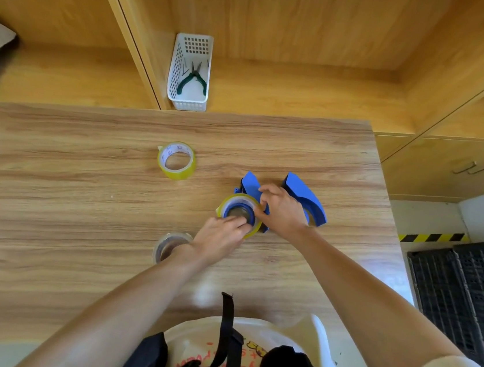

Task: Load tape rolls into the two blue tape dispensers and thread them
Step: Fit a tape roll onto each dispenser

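wooden table (82, 195): fills the middle band of the frame; bears every item below;

white basket (190, 71): upper centre, on the shelf behind the table; holds green-handled pliers (193, 79); no part in this step;

second blue dispenser (305, 198): right of centre, just beside the first; no roll visibly seated on it; judged the later half of the task;

first blue dispenser (251, 184): centre of frame, lying on its side, its blue hub showing inside the roll;

yellow roll on the hub (242, 212): centre, fitted over the blue hub; whether fully home cannot be told;

spare yellow roll (176, 160): left of centre, well apart from the dispensers, standing free with a loose tab at its upper left;

clear roll (171, 246): lower centre, partly hidden behind the left wrist;

right hand (281, 210): fingers curled round the dispenser body at the roll's right edge, gripping it;

left hand (221, 236): fingertips on the near rim of the seated roll; whether pressing flat or pinching cannot be told;

handling note, a judgement: steady the body with the right hand; push the roll evenly down until flush on the hub; find the free end before threading, sticky side kept off the fingers; feed it toward the cutter end without twisting.
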Tool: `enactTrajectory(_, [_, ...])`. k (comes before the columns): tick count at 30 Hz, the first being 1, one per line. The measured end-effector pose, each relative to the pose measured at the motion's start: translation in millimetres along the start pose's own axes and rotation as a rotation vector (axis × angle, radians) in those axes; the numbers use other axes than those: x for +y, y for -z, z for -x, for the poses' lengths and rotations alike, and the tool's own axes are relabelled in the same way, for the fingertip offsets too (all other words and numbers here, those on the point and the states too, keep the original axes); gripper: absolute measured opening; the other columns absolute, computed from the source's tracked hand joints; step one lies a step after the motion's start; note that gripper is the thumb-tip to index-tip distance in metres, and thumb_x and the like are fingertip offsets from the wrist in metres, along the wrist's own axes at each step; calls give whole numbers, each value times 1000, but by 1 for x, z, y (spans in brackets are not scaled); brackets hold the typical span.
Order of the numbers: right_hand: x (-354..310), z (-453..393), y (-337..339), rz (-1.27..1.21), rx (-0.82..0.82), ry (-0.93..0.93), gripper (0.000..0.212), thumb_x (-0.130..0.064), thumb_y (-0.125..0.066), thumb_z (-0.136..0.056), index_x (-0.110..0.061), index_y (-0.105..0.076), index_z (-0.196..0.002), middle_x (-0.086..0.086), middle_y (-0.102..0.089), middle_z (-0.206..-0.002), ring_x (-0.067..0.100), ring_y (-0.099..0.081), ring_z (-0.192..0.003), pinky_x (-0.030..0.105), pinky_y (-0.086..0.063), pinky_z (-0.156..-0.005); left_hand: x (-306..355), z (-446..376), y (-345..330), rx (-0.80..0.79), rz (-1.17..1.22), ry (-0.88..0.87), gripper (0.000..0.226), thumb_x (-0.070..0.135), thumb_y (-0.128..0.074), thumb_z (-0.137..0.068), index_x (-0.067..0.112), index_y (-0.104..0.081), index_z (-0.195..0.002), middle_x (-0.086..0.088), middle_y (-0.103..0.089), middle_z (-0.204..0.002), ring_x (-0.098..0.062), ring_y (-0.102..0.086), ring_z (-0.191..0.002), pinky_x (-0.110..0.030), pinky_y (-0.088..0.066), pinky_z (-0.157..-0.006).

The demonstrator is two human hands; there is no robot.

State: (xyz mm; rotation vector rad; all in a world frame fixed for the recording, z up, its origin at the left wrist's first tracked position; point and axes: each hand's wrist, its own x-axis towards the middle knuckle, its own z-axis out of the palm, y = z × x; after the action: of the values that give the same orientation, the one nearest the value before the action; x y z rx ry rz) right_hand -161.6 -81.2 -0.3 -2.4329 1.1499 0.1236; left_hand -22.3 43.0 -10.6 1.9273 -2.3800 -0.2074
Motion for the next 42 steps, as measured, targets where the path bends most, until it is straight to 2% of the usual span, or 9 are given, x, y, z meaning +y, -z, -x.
enactTrajectory(7, [-2, -8, -10, 83, -65, -25, 32, -41, -55, -97, -11, -67, -95, -1, -33, -155, 23, -40, -133, 46, -42, -103, -3, -4, -10, -139, 32, 128, 16, 13, -67, -84, 17, -66, -100, 1, -65, -99, -20, -68, -93, -34, -51, -56])
enactTrajectory(16, [-11, -15, -13, 230, -87, -63, 35, -42, -57, -96, -13, -66, -112, 2, -31, -155, 25, -38, -135, 43, -41, -103, -1, -10, -4, -172, 68, 129, 31, 18, -65, -87, 13, -57, -117, -2, -62, -119, -21, -58, -114, -35, -52, -79])
enactTrajectory(20, [-9, -18, -13, 221, -101, -55, 31, -42, -61, -93, -14, -67, -106, 1, -32, -156, 25, -39, -135, 44, -43, -103, -7, -16, -6, -254, 91, 111, 46, 25, -73, -83, 13, -51, -122, -1, -58, -121, -19, -56, -116, -33, -51, -84])
enactTrajectory(23, [-8, -23, -9, 168, -66, -44, 30, -45, -63, -91, -16, -68, -93, -4, -36, -154, 22, -41, -134, 43, -45, -99, -15, -22, -1, -313, 210, 81, 37, 30, -69, -87, 10, -53, -114, -4, -59, -115, -21, -57, -111, -34, -47, -79])
enactTrajectory(27, [-10, -35, -1, 32, 10, -44, 30, -42, -58, -94, -16, -60, -80, -5, -49, -144, 22, -47, -129, 42, -50, -87, -41, -29, 14, -146, 347, 181, 28, 39, -57, -95, 12, -59, -99, -2, -63, -103, -23, -61, -96, -31, -38, -74])
enactTrajectory(31, [-14, -53, 1, -36, 82, 18, 15, -29, -55, -97, -15, -62, -99, -3, -51, -140, 24, -51, -125, 38, -49, -80, -94, -31, 21, 81, 302, 336, 25, 34, -60, -93, 19, -60, -113, 0, -65, -111, -24, -61, -103, -38, -49, -81])
enactTrajectory(34, [-23, -66, 0, -83, 50, 59, 19, -25, -56, -97, -20, -56, -116, -4, -52, -133, 22, -50, -123, 35, -47, -78, -130, -27, 21, 40, 209, 471, 44, 24, -66, -90, 18, -52, -131, -5, -58, -128, -29, -53, -119, -43, -46, -93])
enactTrajectory(37, [-34, -77, -2, -96, -7, 74, 29, -25, -54, -98, -22, -51, -126, -3, -52, -132, 22, -46, -125, 41, -46, -89, -152, -18, 15, 2, 109, 571, 58, 19, -72, -84, 18, -48, -136, -6, -55, -131, -30, -48, -124, -44, -42, -97])
enactTrajectory(42, [-45, -88, -8, -62, -25, 107, 35, -20, -53, -97, -25, -49, -131, -4, -56, -132, 23, -47, -125, 40, -37, -102, -168, -10, 4, -11, 43, 633, 47, 7, -66, -85, 17, -55, -130, -5, -60, -126, -29, -48, -124, -41, -34, -101])
